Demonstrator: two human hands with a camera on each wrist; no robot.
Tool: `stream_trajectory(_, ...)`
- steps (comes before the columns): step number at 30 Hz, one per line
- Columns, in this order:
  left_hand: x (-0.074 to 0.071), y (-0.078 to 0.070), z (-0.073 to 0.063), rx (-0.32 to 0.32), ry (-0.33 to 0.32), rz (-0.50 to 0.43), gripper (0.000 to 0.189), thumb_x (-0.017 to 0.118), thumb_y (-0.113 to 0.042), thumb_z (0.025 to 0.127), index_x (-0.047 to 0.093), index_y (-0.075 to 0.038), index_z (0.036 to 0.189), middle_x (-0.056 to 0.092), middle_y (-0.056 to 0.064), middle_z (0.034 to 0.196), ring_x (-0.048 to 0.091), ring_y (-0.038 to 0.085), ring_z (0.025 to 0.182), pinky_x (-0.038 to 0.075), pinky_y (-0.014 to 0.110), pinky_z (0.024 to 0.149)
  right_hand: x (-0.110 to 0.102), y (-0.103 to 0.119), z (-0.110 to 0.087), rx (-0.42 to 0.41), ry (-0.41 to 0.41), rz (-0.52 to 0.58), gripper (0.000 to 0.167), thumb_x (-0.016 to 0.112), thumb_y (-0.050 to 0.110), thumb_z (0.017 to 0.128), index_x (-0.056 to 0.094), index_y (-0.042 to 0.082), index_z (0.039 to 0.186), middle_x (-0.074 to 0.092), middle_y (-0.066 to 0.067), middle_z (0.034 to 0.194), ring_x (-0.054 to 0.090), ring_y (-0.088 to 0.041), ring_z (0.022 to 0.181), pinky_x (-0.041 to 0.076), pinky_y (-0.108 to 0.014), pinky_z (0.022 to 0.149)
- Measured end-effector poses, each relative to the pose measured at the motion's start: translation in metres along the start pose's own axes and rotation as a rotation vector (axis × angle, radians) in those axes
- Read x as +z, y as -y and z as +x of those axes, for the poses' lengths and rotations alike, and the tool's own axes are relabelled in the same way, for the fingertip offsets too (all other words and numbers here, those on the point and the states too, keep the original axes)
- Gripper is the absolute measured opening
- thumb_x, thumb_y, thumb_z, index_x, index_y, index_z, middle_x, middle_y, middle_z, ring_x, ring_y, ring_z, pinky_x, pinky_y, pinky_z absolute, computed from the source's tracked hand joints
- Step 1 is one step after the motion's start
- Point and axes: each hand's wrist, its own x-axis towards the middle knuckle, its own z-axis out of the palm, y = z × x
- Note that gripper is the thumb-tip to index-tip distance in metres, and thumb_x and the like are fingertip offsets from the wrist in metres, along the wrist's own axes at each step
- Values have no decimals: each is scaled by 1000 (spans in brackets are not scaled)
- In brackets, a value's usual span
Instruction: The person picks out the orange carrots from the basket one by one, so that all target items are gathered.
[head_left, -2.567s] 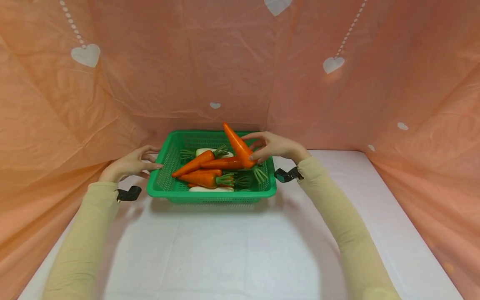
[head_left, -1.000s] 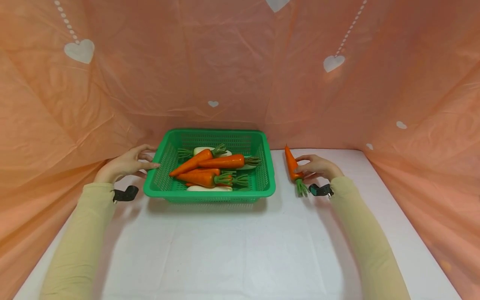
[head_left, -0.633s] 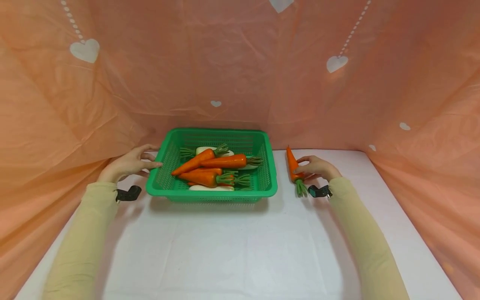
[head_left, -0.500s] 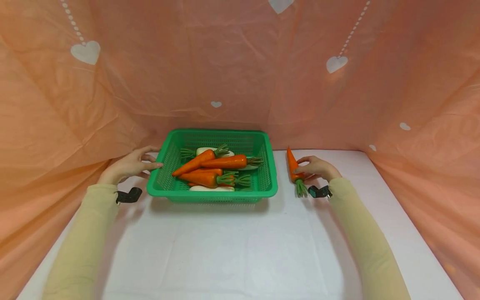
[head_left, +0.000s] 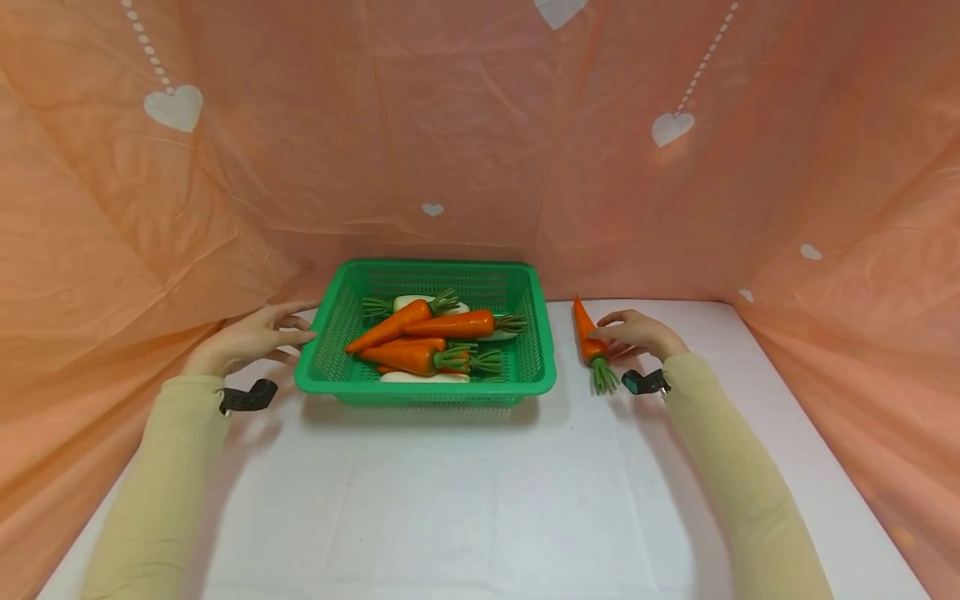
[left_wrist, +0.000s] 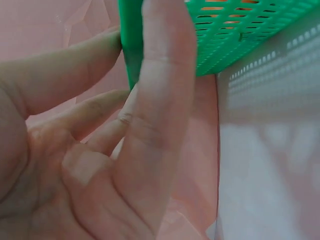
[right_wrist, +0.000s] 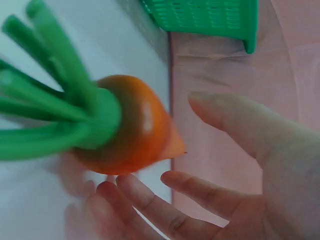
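Observation:
A carrot (head_left: 588, 333) with a green stem tuft lies on the white table, right of the green basket (head_left: 423, 387). My right hand (head_left: 637, 333) is beside it; in the right wrist view the thumb and fingers (right_wrist: 210, 195) are spread apart around the carrot (right_wrist: 142, 130), with the thumb clear of it. My left hand (head_left: 251, 337) is at the basket's left rim, its fingers fairly straight and the fingertips right at the edge. In the left wrist view, one finger (left_wrist: 160, 100) overlaps the basket rim (left_wrist: 131, 42).
Inside the basket lie several carrots (head_left: 450, 323) and white radishes (head_left: 423, 377) with green stems. The white table (head_left: 465, 500) meets a pinkish-orange cloth (head_left: 480, 167) with heart shapes behind the basket and at both sides.
My right hand has carried a carrot out of the basket, laid it on the table at the right and loosened its fingers. My left hand has slid slightly left at the basket's rim.

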Motion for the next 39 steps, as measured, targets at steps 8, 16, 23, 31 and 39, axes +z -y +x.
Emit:
stream_trajectory(8,1,-1,-2,-3,-7,9,70,56,-12,97,15,0,152,49,25,118,62,23,91,54,38,77,-19,29,-9,-133,-9,-14,57,53,31,99,36,-5,139,50,-31,122,53,-44,112,44,-50,95)
stream_trajectory(16,-2,-3,-1,-11,2,15,68,54,-11,98,14,-4,153,50,24,117,61,26,93,54,37,78,-21,73,-6,-289,67,-26,58,52,27,100,31,-1,147,42,-25,139,47,-41,120,38,-51,100)
stream_trajectory(23,0,-2,-2,-3,6,-13,70,56,-11,98,13,-2,152,48,26,119,60,16,89,54,42,78,-6,106,3,-371,100,12,55,55,24,99,35,4,146,40,-18,141,48,-37,120,37,-51,102)
stream_trajectory(31,-1,-1,-2,-13,-5,-4,70,57,-11,97,14,-2,152,49,26,118,61,19,89,54,39,76,17,133,13,-432,145,-20,59,60,29,96,37,7,146,47,-14,135,48,-35,120,39,-45,101)
stream_trajectory(39,1,-4,-2,-11,2,6,72,57,-14,97,13,-2,152,48,27,121,61,23,91,54,39,76,43,143,27,-410,274,-83,58,58,28,97,36,6,146,45,-15,140,42,-36,128,33,-49,104)
